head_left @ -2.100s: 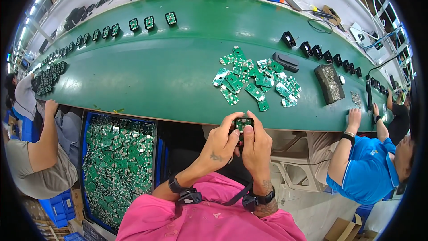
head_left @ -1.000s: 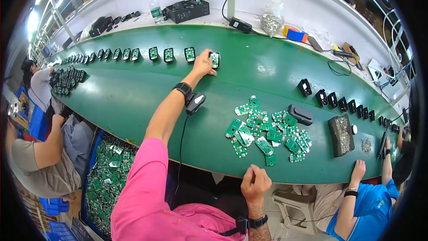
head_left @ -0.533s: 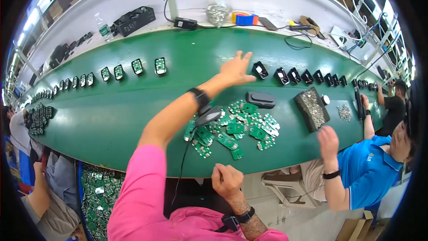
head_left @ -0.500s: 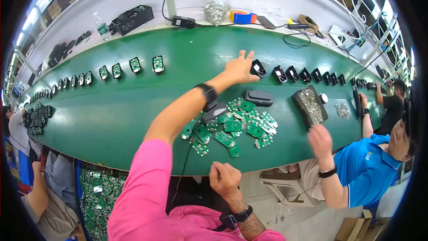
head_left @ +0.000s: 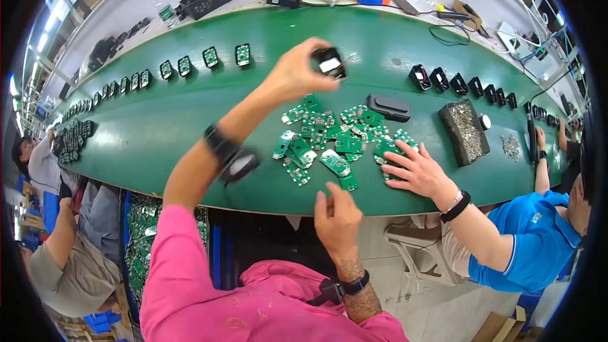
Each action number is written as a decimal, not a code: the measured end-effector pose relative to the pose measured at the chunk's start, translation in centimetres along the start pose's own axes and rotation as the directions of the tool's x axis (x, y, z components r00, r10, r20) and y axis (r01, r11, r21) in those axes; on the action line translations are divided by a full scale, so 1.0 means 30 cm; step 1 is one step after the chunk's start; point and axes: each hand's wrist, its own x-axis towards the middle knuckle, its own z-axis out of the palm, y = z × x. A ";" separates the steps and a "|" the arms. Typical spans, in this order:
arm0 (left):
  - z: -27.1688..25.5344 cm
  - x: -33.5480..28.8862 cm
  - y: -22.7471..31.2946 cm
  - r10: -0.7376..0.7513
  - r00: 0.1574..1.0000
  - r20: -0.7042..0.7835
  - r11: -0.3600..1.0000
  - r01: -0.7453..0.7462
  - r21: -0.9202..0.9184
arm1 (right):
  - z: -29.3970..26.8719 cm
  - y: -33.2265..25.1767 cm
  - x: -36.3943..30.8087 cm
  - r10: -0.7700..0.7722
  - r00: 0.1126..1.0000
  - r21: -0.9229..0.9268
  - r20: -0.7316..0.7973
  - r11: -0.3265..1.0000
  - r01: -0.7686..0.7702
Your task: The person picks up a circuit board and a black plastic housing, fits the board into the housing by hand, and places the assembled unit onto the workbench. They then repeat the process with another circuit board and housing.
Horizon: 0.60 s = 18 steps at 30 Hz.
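Note:
My left hand (head_left: 292,71) is raised over the middle of the green table, thumb and fingers closed around a small black plastic case (head_left: 332,69). A white patch shows inside the case, and a thin wire seems to stick out of it. Below it lies a loose pile of green circuit boards (head_left: 320,128). Near the table's front edge, my right hand (head_left: 340,218) hovers just short of the boards, loosely curled with thumb and index finger apart. Nothing shows in it. A dark closed case (head_left: 389,107) rests behind the pile.
A co-worker's hand (head_left: 415,174) lies on the boards' right edge. Black cases (head_left: 459,84) line the right; board-filled cases (head_left: 210,57) line the left. A dark tray of small metal parts (head_left: 465,133) stands at right. A bin of boards (head_left: 142,240) sits below the table.
My left hand has lifted the end case from the right row and brought it left toward me. My right hand has loosened slightly. The co-worker's hand has come down onto the boards.

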 end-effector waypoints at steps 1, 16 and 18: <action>-0.040 -0.123 0.013 -0.008 0.999 -0.054 0.994 0.002 -0.108 | -0.018 -0.010 0.030 0.053 0.999 -0.153 0.010 0.987 -0.051; 0.152 -0.900 0.082 -0.377 0.926 0.030 0.492 0.227 -0.841 | -0.141 -0.161 0.044 0.540 0.788 0.561 0.296 0.570 -0.601; 0.154 -0.910 0.099 -0.369 0.929 0.039 0.512 0.238 -0.825 | -0.136 -0.168 0.000 0.528 0.772 0.595 0.352 0.510 -0.621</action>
